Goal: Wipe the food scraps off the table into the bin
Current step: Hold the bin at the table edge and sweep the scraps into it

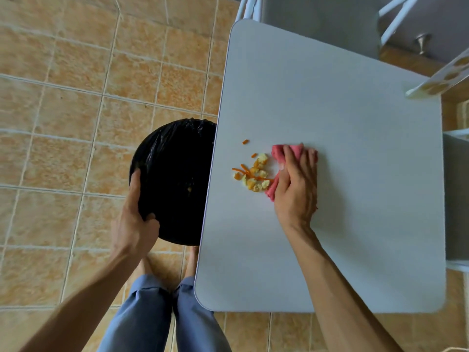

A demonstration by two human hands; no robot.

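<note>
A pile of yellow and orange food scraps (253, 174) lies on the white table (342, 118), close to its left edge. One stray orange bit (245, 142) sits a little farther back. My right hand (297, 184) presses a pink cloth (279, 154) flat on the table, just right of the pile. A round bin (177, 179) lined with a black bag stands on the floor against the table's left edge, partly tucked under it. My left hand (135, 219) grips the bin's near rim.
The floor (63, 97) is tan tile. A white chair (324, 19) stands at the table's far end, and another chair (456, 199) at its right side. A white patterned object (441, 77) overhangs the far right corner. My bare feet are below the bin.
</note>
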